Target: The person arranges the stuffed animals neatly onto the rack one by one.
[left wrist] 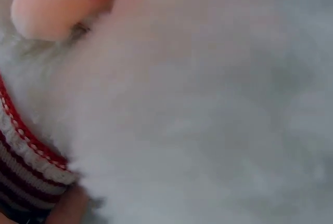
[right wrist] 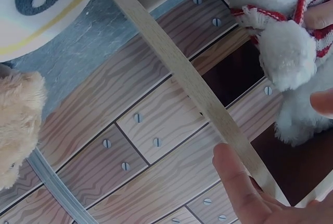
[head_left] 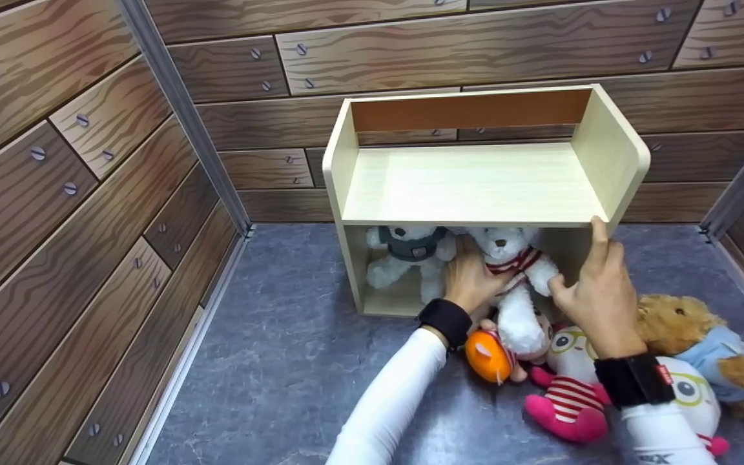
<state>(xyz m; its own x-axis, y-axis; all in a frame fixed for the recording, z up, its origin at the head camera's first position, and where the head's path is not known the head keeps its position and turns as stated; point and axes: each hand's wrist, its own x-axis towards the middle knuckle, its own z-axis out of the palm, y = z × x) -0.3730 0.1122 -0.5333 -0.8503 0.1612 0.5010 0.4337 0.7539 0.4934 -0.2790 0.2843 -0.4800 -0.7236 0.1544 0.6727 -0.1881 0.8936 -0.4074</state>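
A white teddy bear point(head_left: 519, 310) with a red-and-white striped knit garment leans in the lower compartment of a pale wooden shelf unit point(head_left: 462, 184). My left hand point(head_left: 474, 278) grips its body from the left side, the thumb lying across the striped knit; white fur fills most of the left wrist view. My right hand point(head_left: 601, 294) touches the front of the unit near its right side panel, the index finger extended and the thumb spread towards the bear's paw. Another white bear point(head_left: 411, 255) in a grey top sits inside at the left, partly hidden under the board.
An orange-headed doll point(head_left: 488, 355) lies on the floor before the unit. To its right lie a pink-limbed doll with striped clothes point(head_left: 569, 394), another doll with yellow-rimmed eyes point(head_left: 692, 394) and a brown bear point(head_left: 675, 320) in blue. Wood-patterned walls point(head_left: 249, 116) stand around.
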